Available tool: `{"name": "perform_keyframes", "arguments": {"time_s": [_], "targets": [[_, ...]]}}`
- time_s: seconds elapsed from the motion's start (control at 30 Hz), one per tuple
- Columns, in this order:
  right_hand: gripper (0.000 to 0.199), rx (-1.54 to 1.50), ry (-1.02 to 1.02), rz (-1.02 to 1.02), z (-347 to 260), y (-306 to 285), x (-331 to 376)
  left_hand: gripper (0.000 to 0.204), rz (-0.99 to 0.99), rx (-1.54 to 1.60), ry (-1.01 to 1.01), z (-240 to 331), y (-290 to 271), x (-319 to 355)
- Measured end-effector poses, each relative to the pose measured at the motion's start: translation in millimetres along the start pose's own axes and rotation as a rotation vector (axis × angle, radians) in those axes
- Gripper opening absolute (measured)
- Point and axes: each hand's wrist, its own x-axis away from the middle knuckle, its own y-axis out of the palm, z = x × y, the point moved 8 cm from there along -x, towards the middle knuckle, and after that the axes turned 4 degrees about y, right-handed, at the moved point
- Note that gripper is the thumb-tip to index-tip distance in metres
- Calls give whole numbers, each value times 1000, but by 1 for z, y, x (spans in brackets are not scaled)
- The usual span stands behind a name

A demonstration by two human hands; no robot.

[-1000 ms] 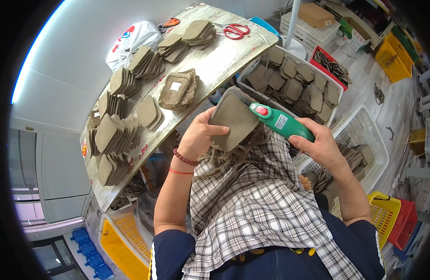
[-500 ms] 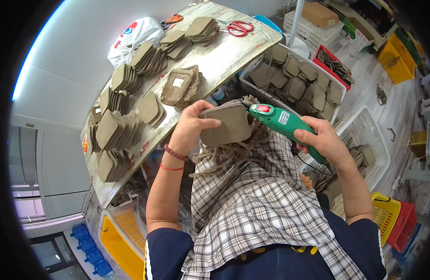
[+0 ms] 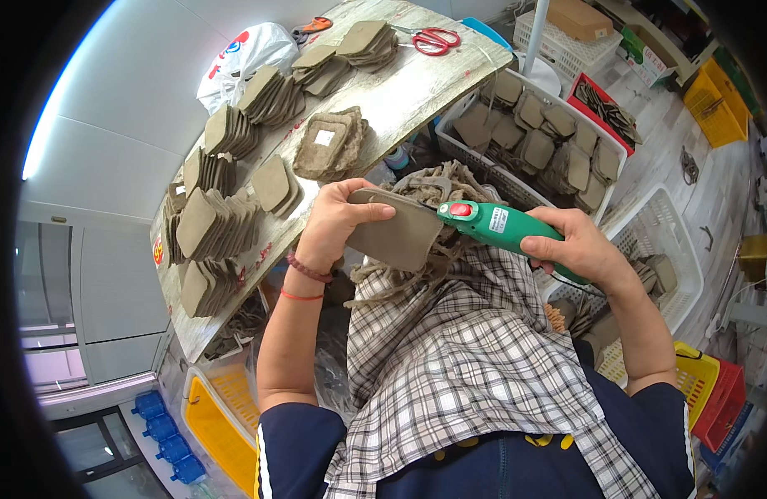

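My left hand (image 3: 340,218) grips a flat grey-brown pad (image 3: 400,237) with rounded corners, thumb on its upper face and the fingers hidden behind. My right hand (image 3: 581,246) is wrapped round a green handheld electric cutter (image 3: 507,226) with a red button and a cord. The cutter's head meets the pad's upper right edge; its blade is too small to make out. Strips of grey-brown trimmings (image 3: 454,181) lie heaped behind and below the pad on my checked apron (image 3: 475,358).
On the table (image 3: 392,100) stand several pad stacks (image 3: 213,224), rough-edged pads (image 3: 329,145), red-handled scissors (image 3: 436,41) and a white plastic bag (image 3: 246,65). A white basket (image 3: 621,170) of pads is beyond my right hand, with a red tray (image 3: 604,108) behind it. A yellow basket (image 3: 221,424) stands lower left.
The pad has turned clockwise and tilted in my left hand. The cutter has shifted slightly down and lies flatter, its head still at the pad's edge. The view has shifted a little.
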Motion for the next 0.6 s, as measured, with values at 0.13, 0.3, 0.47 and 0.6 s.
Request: {"name": "perform_keyframes", "arguments": {"time_s": [0.13,0.3,0.47,0.6], "targets": [[35,18,4,4,2,6,-2,24,-61,-101,37,0,14,1],[34,12,-27,-11,-1,12,-7,56,-148,-253,172,14,40,0],[33,-7,-58,-39,-3,17,-18,86,-198,-275,172,9,43,-2],[33,-56,-72,-89,2,25,-32,90,-188,-276,168,-8,33,-6]]}}
